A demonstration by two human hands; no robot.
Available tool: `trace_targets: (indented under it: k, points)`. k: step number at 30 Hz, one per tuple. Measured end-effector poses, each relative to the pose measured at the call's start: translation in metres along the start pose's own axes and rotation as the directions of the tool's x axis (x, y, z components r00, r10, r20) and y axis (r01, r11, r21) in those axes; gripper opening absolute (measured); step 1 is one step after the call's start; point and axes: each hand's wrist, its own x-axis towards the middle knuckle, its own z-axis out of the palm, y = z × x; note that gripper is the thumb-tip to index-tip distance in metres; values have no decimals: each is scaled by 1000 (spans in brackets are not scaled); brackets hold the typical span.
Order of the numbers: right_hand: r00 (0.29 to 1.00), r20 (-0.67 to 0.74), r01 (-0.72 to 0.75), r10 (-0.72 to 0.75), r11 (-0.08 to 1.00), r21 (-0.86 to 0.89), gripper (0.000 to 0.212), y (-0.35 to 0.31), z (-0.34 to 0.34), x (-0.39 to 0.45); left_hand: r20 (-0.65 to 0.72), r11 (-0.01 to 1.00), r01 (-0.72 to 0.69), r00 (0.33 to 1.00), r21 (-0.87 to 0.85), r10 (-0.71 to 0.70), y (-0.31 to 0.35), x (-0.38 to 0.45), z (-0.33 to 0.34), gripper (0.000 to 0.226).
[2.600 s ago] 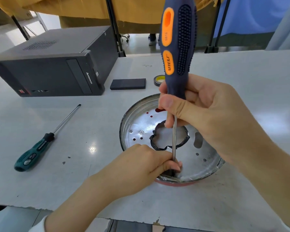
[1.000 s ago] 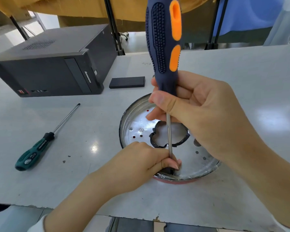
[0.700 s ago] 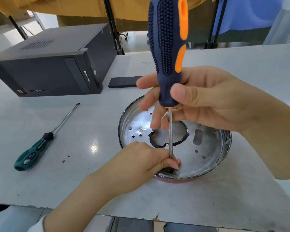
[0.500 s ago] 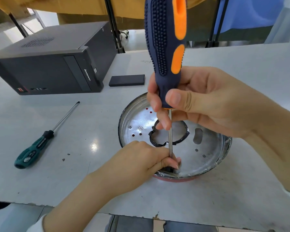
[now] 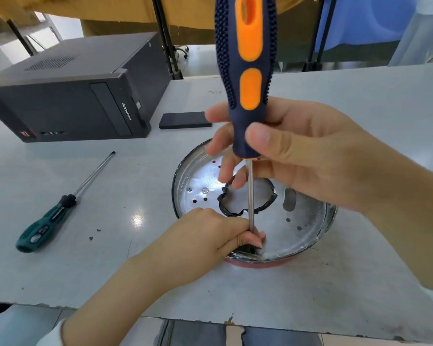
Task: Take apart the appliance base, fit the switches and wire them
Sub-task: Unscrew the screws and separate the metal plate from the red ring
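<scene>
The right hand (image 5: 308, 156) pinches the lower end of a blue-and-orange screwdriver (image 5: 245, 78) between thumb and fingers, holding it upright; compared with half a second ago the fingers have spread and re-set around the handle, so the orange panels now face the camera, which reads as one more turn of the tool. The left hand (image 5: 200, 243) is curled closed around the bottom of the metal shaft, steadying the tip at the near inner edge of the round appliance base (image 5: 308, 221); the tip itself is hidden. The base sits directly beneath both hands on the worktop (image 5: 360, 101), still in one piece, so disassembly is likely at the screw-loosening stage. Left of the left hand lies a green screwdriver (image 5: 48, 226), its label too small to read. Beyond it, a black computer case (image 5: 68, 101) reads "lenovo".
</scene>
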Motion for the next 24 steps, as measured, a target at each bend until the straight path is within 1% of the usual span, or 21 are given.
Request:
trace_targets:
  k: [1,3,4,6,9,11,13,15,17,18,19,21,23,24]
  points:
    - [996,87,-23,19,999,43,39,-2,-5,2,-5,1000,0,1000,-3,0,0,0,0,25]
    - [983,182,-46,33,997,67,41,-5,-13,5,-12,1000,-4,1000,9,4,0,1,-1,25]
    - [980,193,-52,42,997,49,40,-6,-15,6,-10,1000,-4,1000,14,4,0,0,-1,24]
    - [984,170,-59,54,998,24,33,-7,-16,7,-5,1000,-6,1000,11,6,0,0,-1,24]
    - [995,86,-45,45,999,-7,25,-7,-11,5,-5,1000,-10,1000,4,10,0,-2,0,25]
    - [999,-33,-11,8,997,-73,24,-8,-4,0,3,1000,-9,1000,11,9,-1,-1,0,25]
    - [979,-188,42,-75,984,-174,24,-7,5,-6,8,1000,-15,1000,21,14,0,-1,0,25]
    - [937,-309,79,-160,963,-259,26,-4,14,-10,5,999,-19,1000,32,18,1,0,0,25]
    - [919,-340,106,-200,956,-274,26,-2,17,-10,5,999,-20,1000,34,20,1,0,0,25]
    - [930,-313,113,-193,960,-256,26,-2,15,-9,6,999,-19,1000,33,19,1,-1,0,25]
    - [953,-256,109,-164,970,-219,26,-2,11,-8,5,999,-19,1000,33,18,1,-1,0,25]
    - [996,-52,68,-75,992,-110,29,-2,0,-4,-1,999,-20,1000,31,20,0,-1,0,23]
    - [984,178,7,-6,1000,-7,36,-1,-9,1,-3,999,-22,1000,34,22,0,-1,-1,24]
    - [967,255,-18,5,999,46,40,0,-12,4,0,999,-22,1000,32,22,0,-1,-1,24]
